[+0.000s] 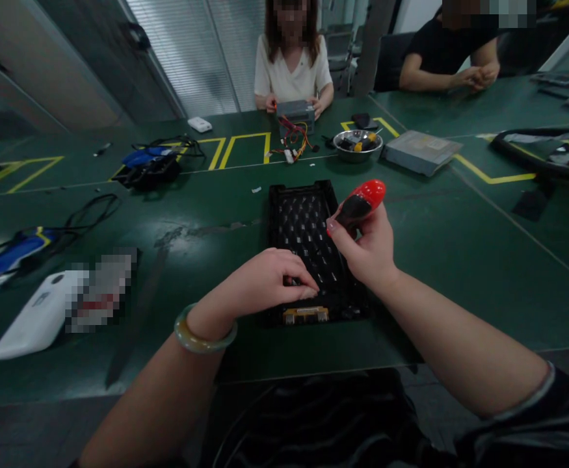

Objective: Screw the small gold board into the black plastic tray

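“Head view: where does the work lie?”

“The black casing (308, 188) sits on the tabletop (201, 260), under the left hand (277, 276) and just left of the right hand (374, 250).”

“What do they hold?”

“The right is closed around a red-and-black handle (369, 193), its lower end hidden behind the fingers. The left has thumb and fingertips drawn almost together over the casing's near end; they cover the spot, so I cannot tell whether they pinch anything. An amber connector strip (307, 315) shows just nearer than those fingertips.”

“Anything cut off?”

“A blue bundle (25, 246), well left of the left hand, crosses the frame's edge. The metal bowl (357, 156) beyond the right hand holds pieces too jumbled to name.”

“Labels?”

“Pixelation masks the item (106, 286) left of the left hand. The dark mark on the white case (43, 325) beside it is illegible.”
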`<state>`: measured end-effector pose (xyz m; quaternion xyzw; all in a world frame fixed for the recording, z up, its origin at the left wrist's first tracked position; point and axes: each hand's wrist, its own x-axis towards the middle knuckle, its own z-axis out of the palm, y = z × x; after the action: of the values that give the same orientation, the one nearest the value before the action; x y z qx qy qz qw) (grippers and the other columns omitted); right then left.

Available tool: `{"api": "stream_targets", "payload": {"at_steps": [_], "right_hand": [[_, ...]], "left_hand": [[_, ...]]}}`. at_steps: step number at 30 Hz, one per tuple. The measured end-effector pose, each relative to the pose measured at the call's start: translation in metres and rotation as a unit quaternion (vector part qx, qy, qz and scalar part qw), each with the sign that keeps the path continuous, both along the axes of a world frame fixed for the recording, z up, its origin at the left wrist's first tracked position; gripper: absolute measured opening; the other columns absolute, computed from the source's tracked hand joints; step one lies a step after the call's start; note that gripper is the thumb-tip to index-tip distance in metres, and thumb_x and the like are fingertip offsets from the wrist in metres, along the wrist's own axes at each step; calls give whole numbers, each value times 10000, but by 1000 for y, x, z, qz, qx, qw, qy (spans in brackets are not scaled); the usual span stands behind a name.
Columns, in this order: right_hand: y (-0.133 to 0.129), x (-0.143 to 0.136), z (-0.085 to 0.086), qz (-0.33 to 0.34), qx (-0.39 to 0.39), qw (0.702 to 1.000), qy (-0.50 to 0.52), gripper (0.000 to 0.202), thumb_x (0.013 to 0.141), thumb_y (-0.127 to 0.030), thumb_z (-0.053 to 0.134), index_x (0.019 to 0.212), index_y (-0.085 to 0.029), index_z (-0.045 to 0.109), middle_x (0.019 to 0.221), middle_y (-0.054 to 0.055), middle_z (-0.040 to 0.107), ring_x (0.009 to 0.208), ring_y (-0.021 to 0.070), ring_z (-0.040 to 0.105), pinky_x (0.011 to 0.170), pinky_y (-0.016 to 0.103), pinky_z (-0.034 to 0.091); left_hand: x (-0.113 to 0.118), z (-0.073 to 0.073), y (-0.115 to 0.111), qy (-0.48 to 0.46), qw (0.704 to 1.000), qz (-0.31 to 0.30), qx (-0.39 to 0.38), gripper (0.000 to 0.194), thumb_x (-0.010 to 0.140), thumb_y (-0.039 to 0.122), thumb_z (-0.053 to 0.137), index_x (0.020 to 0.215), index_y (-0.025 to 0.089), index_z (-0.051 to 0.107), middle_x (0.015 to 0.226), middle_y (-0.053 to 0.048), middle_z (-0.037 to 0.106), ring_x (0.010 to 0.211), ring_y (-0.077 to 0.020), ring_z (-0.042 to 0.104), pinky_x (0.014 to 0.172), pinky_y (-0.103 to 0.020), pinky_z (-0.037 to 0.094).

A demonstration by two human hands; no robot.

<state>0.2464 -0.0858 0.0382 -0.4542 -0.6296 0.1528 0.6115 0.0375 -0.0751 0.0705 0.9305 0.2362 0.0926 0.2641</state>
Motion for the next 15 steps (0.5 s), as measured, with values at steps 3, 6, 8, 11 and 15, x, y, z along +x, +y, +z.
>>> {"api": "stream_targets", "payload": {"at_steps": [3, 6, 8, 11, 15], "right_hand": [[0, 0, 1, -4, 0, 1000, -5, 249, 857, -403, 677, 987, -266, 513, 866, 9, 601, 650, 159, 528, 577, 353, 476], [-1, 0, 2, -14, -4, 1000, -16, 255, 859, -428, 670, 981, -270, 511, 859, 9, 593, 630, 155, 515, 561, 350, 482], [-1, 0, 2, -15, -7, 1000, -22, 261, 861, -439, 666, 983, -271, 508, 853, 9, 593, 621, 153, 511, 558, 351, 490], [-2, 0, 3, -8, -12, 1000, -25, 271, 862, -454, 660, 990, -273, 503, 854, 10, 592, 640, 162, 523, 592, 365, 512], [-2, 1, 4, -1, -19, 999, -26, 273, 865, -451, 656, 998, -272, 498, 852, 11, 588, 652, 166, 527, 607, 366, 515]], "left_hand": [[10, -2, -6, 15, 999, -26, 24, 178, 929, 347, 619, 981, 263, 767, 953, 6, 741, 904, -152, 631, 873, -299, 403], [16, -7, -8, 47, 997, -45, 52, 187, 935, 341, 605, 984, 270, 772, 973, 0, 729, 914, -164, 611, 890, -317, 393], [17, -10, -8, 57, 995, -48, 62, 192, 936, 347, 602, 984, 277, 775, 979, -6, 721, 912, -167, 599, 889, -322, 392], [18, -11, -7, 63, 994, -47, 75, 197, 942, 353, 595, 993, 291, 775, 994, -8, 711, 920, -174, 582, 882, -328, 388], [17, -9, -8, 69, 990, -64, 102, 208, 956, 354, 574, 1002, 292, 767, 997, -4, 707, 935, -184, 561, 887, -341, 376]]}}
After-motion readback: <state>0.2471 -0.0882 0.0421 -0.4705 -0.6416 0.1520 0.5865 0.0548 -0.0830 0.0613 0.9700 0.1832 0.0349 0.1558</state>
